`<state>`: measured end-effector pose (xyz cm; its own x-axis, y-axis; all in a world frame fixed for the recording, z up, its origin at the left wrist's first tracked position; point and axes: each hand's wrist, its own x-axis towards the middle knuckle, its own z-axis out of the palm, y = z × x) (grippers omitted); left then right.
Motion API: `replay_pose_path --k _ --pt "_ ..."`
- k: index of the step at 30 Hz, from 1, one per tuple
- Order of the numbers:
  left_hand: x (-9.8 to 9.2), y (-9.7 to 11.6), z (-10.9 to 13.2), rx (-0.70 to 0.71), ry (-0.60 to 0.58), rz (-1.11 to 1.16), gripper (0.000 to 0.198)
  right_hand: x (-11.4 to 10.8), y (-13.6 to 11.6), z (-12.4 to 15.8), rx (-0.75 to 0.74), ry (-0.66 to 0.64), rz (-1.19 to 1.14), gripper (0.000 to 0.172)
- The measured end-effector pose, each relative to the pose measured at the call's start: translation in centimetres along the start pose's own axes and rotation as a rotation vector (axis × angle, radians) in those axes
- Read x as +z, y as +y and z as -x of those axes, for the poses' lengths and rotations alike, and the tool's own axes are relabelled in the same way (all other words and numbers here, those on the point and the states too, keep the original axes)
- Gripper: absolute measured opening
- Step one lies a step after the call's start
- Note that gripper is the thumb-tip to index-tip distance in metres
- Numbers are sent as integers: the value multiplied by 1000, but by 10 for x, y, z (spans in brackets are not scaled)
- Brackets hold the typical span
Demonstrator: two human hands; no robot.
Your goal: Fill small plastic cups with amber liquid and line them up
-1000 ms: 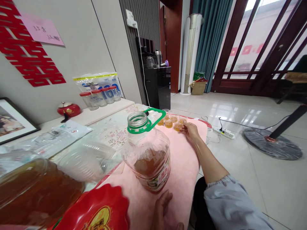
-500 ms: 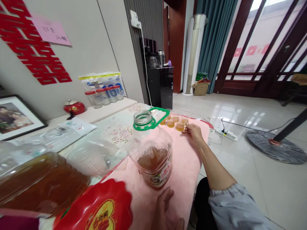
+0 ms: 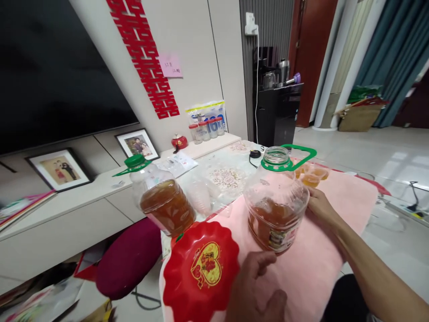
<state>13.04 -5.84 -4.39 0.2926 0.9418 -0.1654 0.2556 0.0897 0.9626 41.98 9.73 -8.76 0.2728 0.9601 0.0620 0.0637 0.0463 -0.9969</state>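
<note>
A clear plastic jug (image 3: 275, 214) with a green handle and an uncapped neck stands on the pink cloth, partly filled with brown liquid. My right hand (image 3: 320, 205) is at its right side; the fingers are mostly hidden behind the jug, so I cannot tell if they grip it. My left hand (image 3: 256, 284) is in front of the jug, palm inward, thumb and fingers apart, holding nothing. Small clear cups (image 3: 311, 174) of amber liquid stand behind the jug, partly covered by it. Left of my left hand lies a red scalloped tray (image 3: 179, 279) with a gold heart print.
A second jug (image 3: 167, 203) of brown liquid, green-capped, stands at the table's left side. Clear plastic cups (image 3: 201, 197) lie beside it. A black tape measure (image 3: 255, 154) lies farther back. A maroon stool (image 3: 129, 259) stands left of the table.
The view has swung left, bringing the capped jug and television into sight. My right hand has come back from the small cups to the jug's right side. My left hand stays in front, open.
</note>
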Motion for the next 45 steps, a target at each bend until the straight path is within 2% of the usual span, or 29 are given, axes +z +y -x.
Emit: replay_pose_path --k 2,5,8,9,14,18,20,23,30,33,39,42,45 --pt "-26 11 -8 67 2 -165 49 1 -5 2 -13 -10 51 24" --pt "-60 33 -27 135 129 -340 43 3 -10 5 -26 -17 103 18" --pt "-86 61 -56 308 171 -550 38 4 -11 6 -40 -22 125 17" --pt "-93 72 -68 318 176 -650 38 5 -10 5 -43 -23 128 19" --pt "-131 118 -147 269 209 -841 38 8 -3 1 -36 -30 135 26" --pt "-165 135 -208 92 266 -982 37 7 2 0 -10 -24 147 27" --pt "-180 137 -230 -5 265 -1061 36 5 4 -1 -3 -20 155 27" --pt "-192 132 -249 -112 237 -1184 34 4 8 -1 -4 -31 163 28" --pt "-198 111 -271 -182 157 -1370 37 3 23 -9 32 -97 179 33" --pt "-205 100 -271 -138 159 -1388 41 3 29 -13 42 -101 179 35" --pt "-214 82 -250 37 211 -1394 42 3 37 -18 42 -120 196 37" --pt "-213 78 -248 32 194 -1416 44 3 38 -20 50 -122 195 37" --pt "-214 77 -256 -35 175 -1418 47 3 39 -22 48 -118 200 36"
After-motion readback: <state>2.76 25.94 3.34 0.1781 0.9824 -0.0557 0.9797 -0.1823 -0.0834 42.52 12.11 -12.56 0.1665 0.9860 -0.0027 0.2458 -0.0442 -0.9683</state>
